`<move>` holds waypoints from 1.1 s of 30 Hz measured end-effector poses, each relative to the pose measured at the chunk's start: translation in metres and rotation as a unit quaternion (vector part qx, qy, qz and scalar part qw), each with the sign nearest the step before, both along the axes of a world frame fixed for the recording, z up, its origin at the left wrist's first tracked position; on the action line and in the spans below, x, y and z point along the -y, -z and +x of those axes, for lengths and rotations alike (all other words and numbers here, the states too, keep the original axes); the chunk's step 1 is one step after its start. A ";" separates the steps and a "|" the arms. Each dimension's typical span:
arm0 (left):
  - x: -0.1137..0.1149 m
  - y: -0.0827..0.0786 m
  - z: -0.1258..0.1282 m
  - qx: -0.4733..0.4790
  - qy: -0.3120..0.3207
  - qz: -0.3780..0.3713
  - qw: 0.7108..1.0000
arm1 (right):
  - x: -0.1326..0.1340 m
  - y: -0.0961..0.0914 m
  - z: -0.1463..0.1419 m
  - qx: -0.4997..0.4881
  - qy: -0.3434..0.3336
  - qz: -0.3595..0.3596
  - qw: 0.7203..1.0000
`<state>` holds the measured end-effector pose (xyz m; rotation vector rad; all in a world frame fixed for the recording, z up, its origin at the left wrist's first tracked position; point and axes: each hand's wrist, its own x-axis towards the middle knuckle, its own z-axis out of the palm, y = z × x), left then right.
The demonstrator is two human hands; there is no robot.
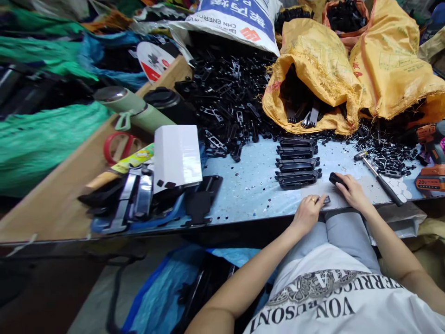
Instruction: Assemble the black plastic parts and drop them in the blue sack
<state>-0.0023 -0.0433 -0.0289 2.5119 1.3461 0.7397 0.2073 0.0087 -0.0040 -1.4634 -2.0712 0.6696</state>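
My left hand (308, 211) is closed around a small dark part (326, 200) close to the table's front edge; its exact kind is too small to tell. Slightly farther right, my right hand (352, 191) grips a black plastic piece (336, 180), holding it low over the tabletop. The two held parts are apart. Just beyond my hands, a neat stack of long black plastic assemblies (298, 164) lies in rows. A hammer (378, 178) rests to the right of my right hand, its head pointing away from me.
A big heap of black parts (225, 102) covers the table's back. Yellow woven sacks (313, 60) stand behind, one open. Small pins and clips (382, 148) lie at right beside a cordless drill (431, 157). At left are a white box (178, 155), a green flask (135, 109) and scissors (120, 146).
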 end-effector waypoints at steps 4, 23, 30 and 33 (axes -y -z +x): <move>-0.009 -0.015 0.019 0.167 -0.063 -0.087 0.980 | 0.013 -0.004 -0.008 -0.208 0.021 -0.111 0.972; -0.019 -0.046 0.025 0.287 -0.048 -0.084 0.953 | 0.011 -0.006 -0.011 -0.356 -0.021 -0.191 0.914; -0.018 -0.050 0.035 0.296 -0.073 -0.022 0.952 | 0.006 -0.017 -0.005 -0.190 -0.106 0.010 0.976; -0.017 -0.055 0.046 0.339 -0.129 0.030 0.931 | 0.016 -0.017 -0.021 -0.246 -0.039 0.010 0.969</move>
